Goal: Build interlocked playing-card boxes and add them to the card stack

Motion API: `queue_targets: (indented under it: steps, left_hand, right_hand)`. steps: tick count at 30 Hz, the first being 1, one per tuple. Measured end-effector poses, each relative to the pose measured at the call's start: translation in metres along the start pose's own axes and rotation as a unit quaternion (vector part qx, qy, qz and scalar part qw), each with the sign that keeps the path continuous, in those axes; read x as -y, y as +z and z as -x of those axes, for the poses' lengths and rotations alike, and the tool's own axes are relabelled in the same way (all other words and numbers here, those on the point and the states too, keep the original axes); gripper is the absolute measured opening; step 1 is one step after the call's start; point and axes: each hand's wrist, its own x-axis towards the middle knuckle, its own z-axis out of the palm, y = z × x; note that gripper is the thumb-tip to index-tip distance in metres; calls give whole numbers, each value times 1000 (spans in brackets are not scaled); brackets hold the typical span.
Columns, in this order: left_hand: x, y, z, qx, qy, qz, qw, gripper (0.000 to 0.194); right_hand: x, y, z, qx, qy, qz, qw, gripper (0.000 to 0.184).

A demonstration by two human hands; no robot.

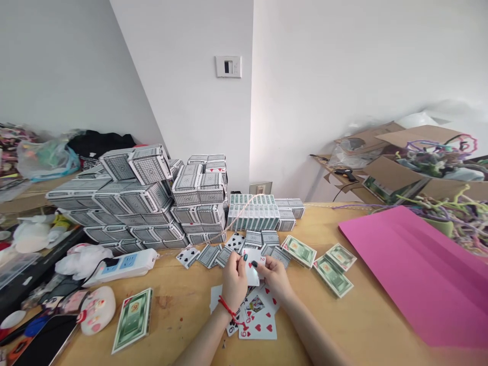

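Both my hands meet over the middle of the table, holding playing cards (250, 274) with red hearts facing up. My left hand (234, 278) pinches them by the left edge, and a red cord bracelet circles that wrist. On the right edge, my right hand (275, 274) grips them between thumb and fingers. Below my hands lies a loose spread of face-up cards (259, 325), partly hidden by my left wrist. Grey-backed cards (209, 255) and a few face-up ones lie just beyond my hands.
Tall stacks of grey card bundles (133, 203) rise at the back left beside a row of card boxes (253, 213). Green card boxes (299, 251) lie right, another green box (132, 319) left. A power strip (124, 265), a phone (48, 340) and a pink sheet (415, 274) flank them.
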Motion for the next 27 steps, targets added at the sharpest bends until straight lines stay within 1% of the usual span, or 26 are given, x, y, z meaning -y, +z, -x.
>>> queue_targets:
  steps: [2,6,10,14,17,20,24,27]
  left_hand:
    - [-1,1,1,-7,46,-64,997,21]
    - [1,-1,1,3,80,-131,988,20]
    - [4,-5,-1,-16,94,-142,985,21]
    - [5,-9,-2,-28,98,-135,986,20]
    - [6,-9,-1,-29,101,-160,982,19]
    - [7,-7,2,-15,101,-176,979,16]
    - [6,-3,8,26,103,-162,981,12]
    - [5,-3,10,45,112,-169,978,11]
  right_hand:
    - [1,5,3,-2,7,-10,1000,42]
    - [2,10,7,-10,13,-22,1000,42]
    - [1,11,7,5,26,-31,999,40]
    - [7,15,9,48,41,-43,997,37]
    - [15,16,11,76,46,-37,995,34]
    - [19,13,12,87,43,-32,995,30]
    - [21,5,11,96,23,-44,994,24]
    - [17,5,11,72,1,-16,997,26]
